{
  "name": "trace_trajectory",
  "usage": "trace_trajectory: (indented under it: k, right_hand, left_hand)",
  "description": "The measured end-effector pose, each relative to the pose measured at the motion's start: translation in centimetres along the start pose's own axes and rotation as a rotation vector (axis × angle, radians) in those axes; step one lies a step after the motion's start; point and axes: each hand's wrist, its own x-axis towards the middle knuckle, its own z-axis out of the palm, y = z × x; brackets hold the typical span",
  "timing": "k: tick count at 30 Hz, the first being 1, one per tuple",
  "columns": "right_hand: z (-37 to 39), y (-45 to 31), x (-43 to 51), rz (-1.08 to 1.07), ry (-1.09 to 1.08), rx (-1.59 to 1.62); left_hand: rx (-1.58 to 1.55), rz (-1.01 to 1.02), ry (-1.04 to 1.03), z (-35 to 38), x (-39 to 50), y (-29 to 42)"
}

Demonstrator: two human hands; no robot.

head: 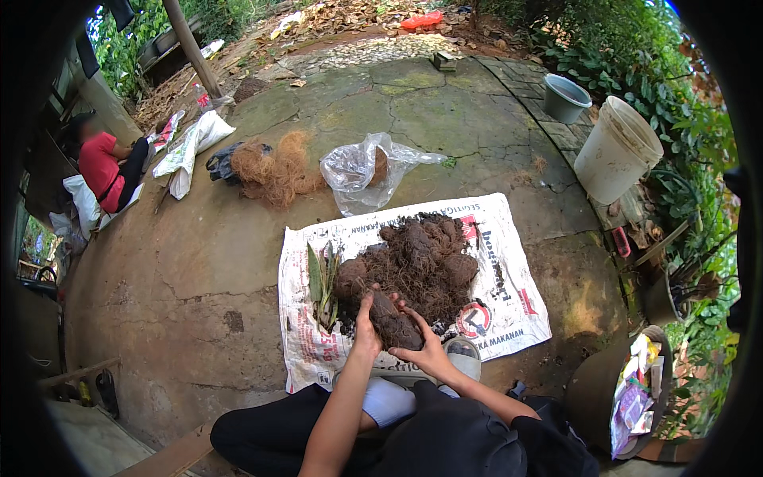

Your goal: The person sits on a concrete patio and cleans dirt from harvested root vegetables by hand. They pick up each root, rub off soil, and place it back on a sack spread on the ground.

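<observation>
My left hand [369,331] and my right hand [427,350] grip an elongated dark brown fibrous clump [394,325] from both sides. It is above the near edge of a large brown heap of fibre and soil [411,268]. A rounded fibre-covered ball [350,275] sits at the heap's left side, another ball [460,269] at its right. Long green striped leaves [322,286] lie just left of the heap. Everything rests on a flattened white printed woven sack [506,250] in front of my legs.
Beyond the sack lie a clear plastic bag [363,173] and loose coconut fibre [277,170]. A white bucket [617,149] and a grey basin [566,98] stand at right. Near my right side is a bin of wrappers [635,393]. A seated person [104,161] is at far left.
</observation>
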Motion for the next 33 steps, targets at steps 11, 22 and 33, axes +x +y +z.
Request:
trace_trajectory:
  k: [11,22,33]
  right_hand:
    - [0.4,-0.3,-0.4,-0.031,-0.048,-0.279]
    - [0.1,-1.0,-0.1,0.033,0.097,-0.276]
    - [0.4,-0.2,0.1,-0.169,0.164,-0.502]
  left_hand:
    - [0.049,0.038,0.209,-1.7,0.6,-0.2]
    - [0.134,0.085,0.027,-0.6,0.1,-0.8]
    - [0.213,0.022,0.153,-0.9,-0.4,-2.8]
